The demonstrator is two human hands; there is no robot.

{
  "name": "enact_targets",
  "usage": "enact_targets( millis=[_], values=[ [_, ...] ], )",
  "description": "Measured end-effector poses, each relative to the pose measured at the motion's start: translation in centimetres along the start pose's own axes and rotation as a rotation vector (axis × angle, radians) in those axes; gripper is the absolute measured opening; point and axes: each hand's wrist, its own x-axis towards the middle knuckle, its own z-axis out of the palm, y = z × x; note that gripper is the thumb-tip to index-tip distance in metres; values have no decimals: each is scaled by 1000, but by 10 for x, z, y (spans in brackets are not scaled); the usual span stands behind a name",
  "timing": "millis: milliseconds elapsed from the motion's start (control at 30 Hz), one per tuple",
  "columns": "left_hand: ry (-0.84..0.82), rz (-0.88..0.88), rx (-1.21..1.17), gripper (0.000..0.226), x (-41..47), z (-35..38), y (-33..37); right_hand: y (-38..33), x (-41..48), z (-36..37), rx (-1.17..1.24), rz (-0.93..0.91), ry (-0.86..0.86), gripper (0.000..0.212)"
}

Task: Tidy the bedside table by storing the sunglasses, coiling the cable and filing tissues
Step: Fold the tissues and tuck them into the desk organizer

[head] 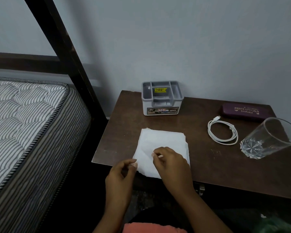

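A stack of white tissues (161,140) lies flat on the brown bedside table (208,165), near its front left corner. My left hand (123,174) pinches the tissues' near left corner with curled fingers. My right hand (171,163) lies on the near part of the stack, fingers curled and pinching the top sheet. A white cable (223,132) sits coiled in a loop to the right. A closed purple glasses case (245,111) lies at the back right. No sunglasses are visible.
A grey lidded box (162,98) with a compartment top stands at the table's back, against the wall. A clear drinking glass (267,138) stands at the right edge. A striped mattress (23,123) and dark bed post (65,47) are at the left.
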Motion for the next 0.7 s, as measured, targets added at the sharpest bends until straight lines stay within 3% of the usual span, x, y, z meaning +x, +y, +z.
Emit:
enact_targets(
  millis=[133, 200, 333, 400, 500, 600, 700],
  values=[
    [0, -42, -9, 14, -1, 1, 8, 4, 2, -2, 147, 89, 31, 12],
    [-92, -89, -127, 21, 1, 5, 22, 3, 2, -5, 226, 132, 45, 9],
    [-404, -475, -436, 44, 24, 21, 50, 3, 2, -12, 379, 150, 36, 10],
    [-498, -567, -472, 58, 38, 26, 55, 2, -2, -18, 387, 112, -29, 2],
    [-554, -569, -434, 73, 55, 30, 54, 5, -9, -17, 117, -32, -121, 26],
    [-514, -566, -365, 60, 59, 30, 55, 6, -8, -14, -143, -236, -59, 19],
    [-488, -505, -210, 50, 62, 33, 57, 3, -8, -18, -212, -316, -55, 25]
  ],
)
